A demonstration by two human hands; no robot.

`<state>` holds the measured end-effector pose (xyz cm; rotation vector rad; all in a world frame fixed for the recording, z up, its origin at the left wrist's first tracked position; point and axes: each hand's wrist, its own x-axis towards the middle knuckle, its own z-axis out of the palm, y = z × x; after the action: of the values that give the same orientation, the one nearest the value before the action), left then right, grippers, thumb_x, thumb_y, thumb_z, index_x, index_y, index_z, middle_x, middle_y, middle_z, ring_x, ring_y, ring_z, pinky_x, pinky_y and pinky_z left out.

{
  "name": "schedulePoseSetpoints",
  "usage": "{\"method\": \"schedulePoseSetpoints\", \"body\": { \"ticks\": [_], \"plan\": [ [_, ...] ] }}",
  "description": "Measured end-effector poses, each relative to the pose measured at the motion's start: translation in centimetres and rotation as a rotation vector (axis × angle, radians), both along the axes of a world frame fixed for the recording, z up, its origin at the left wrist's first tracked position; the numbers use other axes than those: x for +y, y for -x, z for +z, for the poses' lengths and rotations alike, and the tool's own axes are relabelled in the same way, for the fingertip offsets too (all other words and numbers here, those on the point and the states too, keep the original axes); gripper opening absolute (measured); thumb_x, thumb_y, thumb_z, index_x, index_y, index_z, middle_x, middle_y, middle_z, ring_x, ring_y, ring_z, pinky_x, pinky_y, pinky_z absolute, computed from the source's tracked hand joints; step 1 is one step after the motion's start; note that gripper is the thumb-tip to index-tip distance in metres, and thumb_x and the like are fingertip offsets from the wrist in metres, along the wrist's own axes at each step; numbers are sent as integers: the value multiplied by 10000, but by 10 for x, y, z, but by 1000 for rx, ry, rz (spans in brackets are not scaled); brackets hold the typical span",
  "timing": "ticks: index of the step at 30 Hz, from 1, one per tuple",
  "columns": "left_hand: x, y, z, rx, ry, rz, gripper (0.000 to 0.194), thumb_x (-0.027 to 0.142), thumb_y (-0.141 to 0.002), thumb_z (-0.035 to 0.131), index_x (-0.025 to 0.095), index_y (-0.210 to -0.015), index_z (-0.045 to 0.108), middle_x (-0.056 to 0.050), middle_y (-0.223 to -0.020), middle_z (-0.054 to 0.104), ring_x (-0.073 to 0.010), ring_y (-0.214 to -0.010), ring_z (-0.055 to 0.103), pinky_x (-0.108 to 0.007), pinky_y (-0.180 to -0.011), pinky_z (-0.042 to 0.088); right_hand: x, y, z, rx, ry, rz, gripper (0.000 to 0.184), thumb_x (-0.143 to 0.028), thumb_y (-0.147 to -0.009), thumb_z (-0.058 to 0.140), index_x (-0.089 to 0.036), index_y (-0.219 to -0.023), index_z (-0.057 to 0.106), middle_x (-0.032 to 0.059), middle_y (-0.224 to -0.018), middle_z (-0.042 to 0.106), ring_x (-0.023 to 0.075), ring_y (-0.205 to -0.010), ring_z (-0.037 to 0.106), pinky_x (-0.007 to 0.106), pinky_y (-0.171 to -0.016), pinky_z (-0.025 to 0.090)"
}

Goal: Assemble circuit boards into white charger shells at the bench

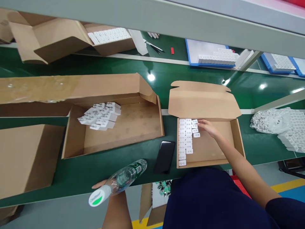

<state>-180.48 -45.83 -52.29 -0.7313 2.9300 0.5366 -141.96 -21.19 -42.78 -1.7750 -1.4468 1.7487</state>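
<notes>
A small white block [194, 121] stands at the top of the short third column in the open carton [215, 154], just left of the right hand [206, 126], whose fingertips meet its edge; whether they are clamped on it I cannot tell. Two longer columns of blocks [182, 140] line the carton's left wall. Farther left on the worktop [170, 128] lie a phone [165, 157] and a larger carton [133, 124]. The left hand [101, 183] is mostly hidden behind a bottle [128, 175], its grip unclear.

Blocks [182, 142] in left part of box [205, 152]; phone [165, 157] left of box, then bottle [126, 176]

White glare on green tabletop [164, 76]
</notes>
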Motion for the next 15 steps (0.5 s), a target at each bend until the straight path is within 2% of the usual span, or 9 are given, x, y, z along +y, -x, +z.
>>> {"method": "schedulePoseSetpoints", "body": {
  "ticks": [6,10,12,15],
  "plan": [
    [-7,1,-11,18,-44,161,432,449,-934,547,180,-1272,544,-107,-1244,596,-267,-1113,606,-467,-924,529,-21,-14,-8,22,-90,56,313,-314,-939,585,-156,-1208,562,95,-1243,570,221,-1085,588,434,-910,521],
    [-10,4,-19,16,-40,269,383,390,-967,501,166,-1274,546,-125,-1306,569,-281,-1243,531,-531,-1049,430,-47,-26,-11,52,-106,202,422,-267,-889,656,-174,-1277,518,96,-1261,556,205,-1001,613,401,-838,558],
    [-11,6,-21,14,-53,268,391,380,-977,479,151,-1289,532,-138,-1313,565,-285,-1278,505,-548,-1079,393,-56,-23,-16,42,-140,234,476,-265,-878,668,-183,-1311,487,103,-1285,534,200,-975,615,392,-809,566],
    [-11,7,-20,9,-97,175,408,415,-967,492,156,-1279,532,-129,-1243,599,-272,-1184,577,-511,-1004,474,-58,-11,-30,-10,-246,198,491,-266,-888,652,-184,-1333,460,103,-1287,520,217,-1020,596,424,-860,543]
  ]
}}
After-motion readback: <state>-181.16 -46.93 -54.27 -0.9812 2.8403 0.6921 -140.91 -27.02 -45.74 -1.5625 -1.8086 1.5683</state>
